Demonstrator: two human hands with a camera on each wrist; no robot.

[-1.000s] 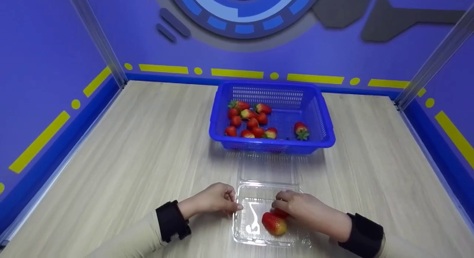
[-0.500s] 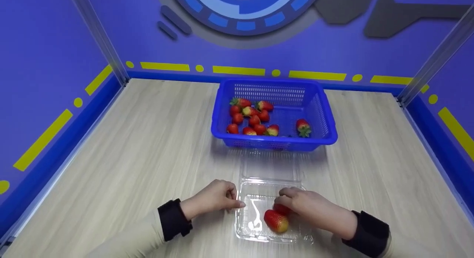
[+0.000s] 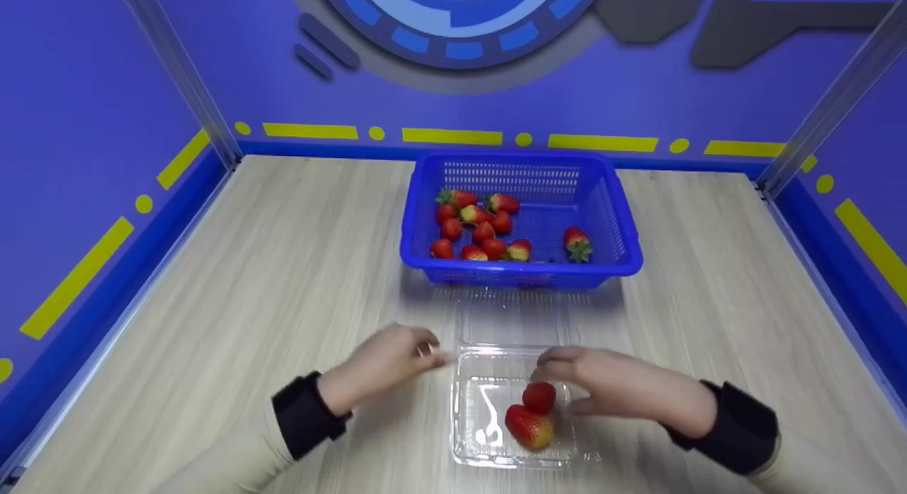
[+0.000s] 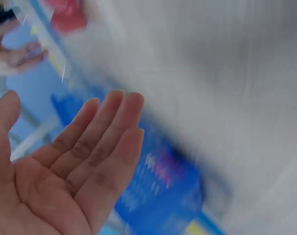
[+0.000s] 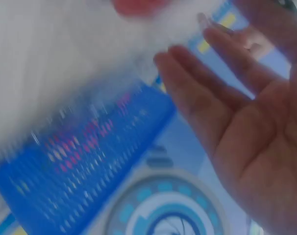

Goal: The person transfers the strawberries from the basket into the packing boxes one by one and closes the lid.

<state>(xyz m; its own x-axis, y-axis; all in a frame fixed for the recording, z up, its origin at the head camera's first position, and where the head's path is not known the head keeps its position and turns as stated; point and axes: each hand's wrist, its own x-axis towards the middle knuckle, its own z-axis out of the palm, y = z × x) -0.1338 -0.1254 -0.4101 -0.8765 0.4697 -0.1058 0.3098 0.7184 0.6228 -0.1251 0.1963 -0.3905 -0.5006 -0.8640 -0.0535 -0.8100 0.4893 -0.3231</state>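
Two strawberries lie side by side in the clear plastic clamshell box (image 3: 469, 444): a larger red and yellow strawberry (image 3: 528, 429) in front and a smaller red strawberry (image 3: 539, 397) behind it. My right hand (image 3: 616, 384) hovers over the box's right side with fingers spread, holding nothing. Off the box's left edge is my left hand (image 3: 386, 359), its fingers relaxed and nothing in them. The left wrist view shows the left palm (image 4: 65, 181) with straight fingers. In the right wrist view the right hand (image 5: 246, 112) is likewise empty.
A blue plastic basket (image 3: 524, 268) with several strawberries stands behind the box, one strawberry (image 3: 577, 244) apart on its right. The box's transparent lid (image 3: 514, 324) lies folded back toward the basket. Blue panels (image 3: 453, 111) wall the wooden table (image 3: 297, 267) on three sides.
The right hand has let go of the smaller strawberry and drawn back to the right, uncovering it. The left hand has come off the box's edge, moving up and left.
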